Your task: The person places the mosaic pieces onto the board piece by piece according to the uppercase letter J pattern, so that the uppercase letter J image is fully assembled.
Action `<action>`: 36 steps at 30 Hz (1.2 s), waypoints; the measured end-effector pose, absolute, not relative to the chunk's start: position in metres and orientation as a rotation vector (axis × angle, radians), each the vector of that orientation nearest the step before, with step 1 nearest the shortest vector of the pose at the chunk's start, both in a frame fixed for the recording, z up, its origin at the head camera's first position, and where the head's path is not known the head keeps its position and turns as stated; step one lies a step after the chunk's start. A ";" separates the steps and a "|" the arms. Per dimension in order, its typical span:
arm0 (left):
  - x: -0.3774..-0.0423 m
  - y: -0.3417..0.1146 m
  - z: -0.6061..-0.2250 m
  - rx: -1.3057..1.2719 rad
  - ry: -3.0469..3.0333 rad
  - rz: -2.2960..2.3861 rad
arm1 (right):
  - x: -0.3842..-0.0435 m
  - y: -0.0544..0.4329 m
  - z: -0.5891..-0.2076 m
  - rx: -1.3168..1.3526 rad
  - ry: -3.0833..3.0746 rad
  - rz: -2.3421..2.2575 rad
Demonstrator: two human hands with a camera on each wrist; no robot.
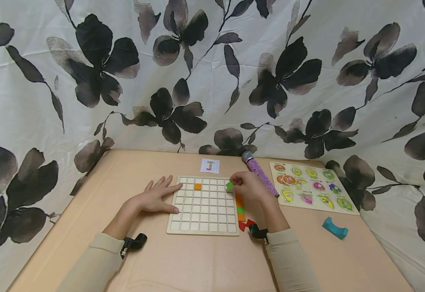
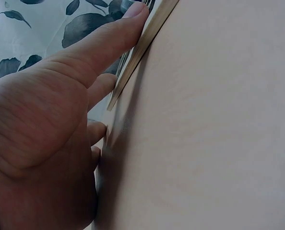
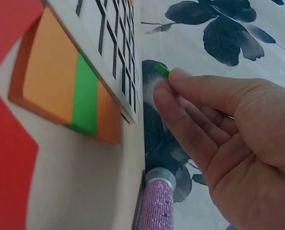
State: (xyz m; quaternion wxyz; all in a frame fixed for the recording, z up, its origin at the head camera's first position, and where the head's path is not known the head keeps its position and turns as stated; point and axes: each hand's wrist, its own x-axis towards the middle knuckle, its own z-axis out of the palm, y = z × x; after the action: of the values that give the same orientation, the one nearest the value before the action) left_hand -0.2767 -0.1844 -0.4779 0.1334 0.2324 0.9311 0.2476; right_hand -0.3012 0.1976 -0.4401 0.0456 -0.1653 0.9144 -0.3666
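Observation:
A white gridded board lies on the table with one orange tile in its upper left part. My left hand rests at the board's left side, fingers spread, with the thumb and index fingertips on its edge. Over the board's upper right corner, my right hand pinches a small green tile between thumb and index finger. Along the board's right edge runs a row of orange tiles with a green tile among them. Red pieces lie just below that row.
Behind the board is a small card with a coloured J-shaped pattern on a grid. A glittery purple microphone lies beyond my right hand, beside a sheet of cartoon fruit pictures. A blue curved block sits at the right.

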 end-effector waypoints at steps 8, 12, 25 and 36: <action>-0.277 -0.185 -0.477 0.673 2.708 0.717 | -0.306 0.182 -0.441 -0.533 2.811 -1.158; -0.276 -0.185 -0.477 0.672 2.705 0.721 | -0.305 0.175 -0.439 -0.563 2.836 -1.209; -0.275 -0.184 -0.476 0.675 2.702 0.723 | -0.306 0.152 -0.449 -0.536 2.869 -1.472; -0.276 -0.185 -0.477 0.687 2.705 0.740 | -0.306 0.137 -0.455 -0.420 2.795 -1.600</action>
State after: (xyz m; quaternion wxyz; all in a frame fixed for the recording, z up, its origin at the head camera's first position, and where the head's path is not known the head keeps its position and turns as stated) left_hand -0.2756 -0.1850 -0.4767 0.1266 0.2360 0.9293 0.2542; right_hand -0.3059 0.1368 -0.4551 -0.0533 -0.1292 0.8593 -0.4920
